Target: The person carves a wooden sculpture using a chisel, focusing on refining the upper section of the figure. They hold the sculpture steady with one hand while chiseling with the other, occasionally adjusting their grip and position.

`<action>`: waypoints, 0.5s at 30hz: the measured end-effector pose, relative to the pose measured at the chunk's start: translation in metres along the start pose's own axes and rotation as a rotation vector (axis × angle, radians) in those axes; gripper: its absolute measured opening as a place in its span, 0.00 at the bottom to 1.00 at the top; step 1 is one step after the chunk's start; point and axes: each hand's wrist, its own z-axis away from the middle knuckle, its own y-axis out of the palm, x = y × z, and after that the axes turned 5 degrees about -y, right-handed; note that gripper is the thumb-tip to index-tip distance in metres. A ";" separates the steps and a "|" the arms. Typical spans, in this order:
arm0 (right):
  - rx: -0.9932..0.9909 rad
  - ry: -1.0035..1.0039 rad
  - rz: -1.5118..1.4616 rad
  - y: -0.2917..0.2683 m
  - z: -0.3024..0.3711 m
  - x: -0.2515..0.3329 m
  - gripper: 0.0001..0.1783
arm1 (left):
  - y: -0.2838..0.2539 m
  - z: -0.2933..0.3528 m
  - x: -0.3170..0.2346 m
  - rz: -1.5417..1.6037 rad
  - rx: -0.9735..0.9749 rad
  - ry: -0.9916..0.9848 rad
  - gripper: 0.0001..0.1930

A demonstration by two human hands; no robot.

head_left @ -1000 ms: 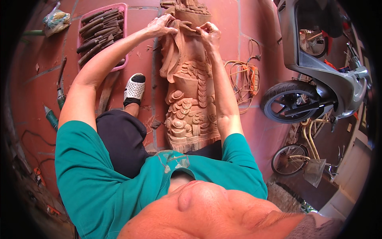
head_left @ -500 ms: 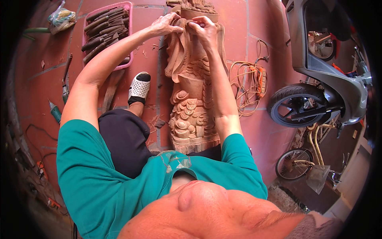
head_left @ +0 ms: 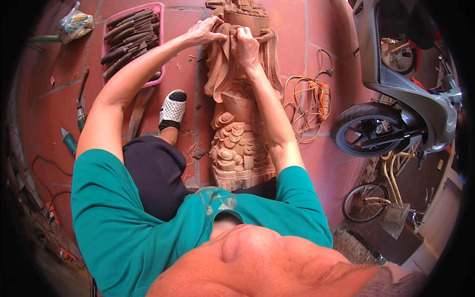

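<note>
A carved wooden statue (head_left: 241, 106) lies lengthwise on the floor in front of me, with draped folds at its far part and round, coin-like shapes heaped near my lap. My left hand (head_left: 203, 31) rests against the far left edge of the carving, thumb and fingers spread apart. Close to its right, my right hand (head_left: 245, 48) is closed, with the fingers curled down onto the carved folds. Whatever it may pinch is hidden under the fingers.
A pink tray (head_left: 162, 39) of several carving tools is at the far left, near a plastic bag (head_left: 76, 27). Power tools (head_left: 68, 140) lie left. An orange power strip (head_left: 324, 101) with tangled cable is right of the statue, before a motorbike (head_left: 415, 109) and a bicycle (head_left: 366, 203).
My right hand has shifted slightly left and nearer to me along the carving, its fingers turning downward. My left hand has stayed in place.
</note>
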 end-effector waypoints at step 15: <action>-0.091 0.087 -0.248 0.007 -0.016 0.010 0.05 | -0.001 0.001 -0.003 -0.016 0.010 0.021 0.33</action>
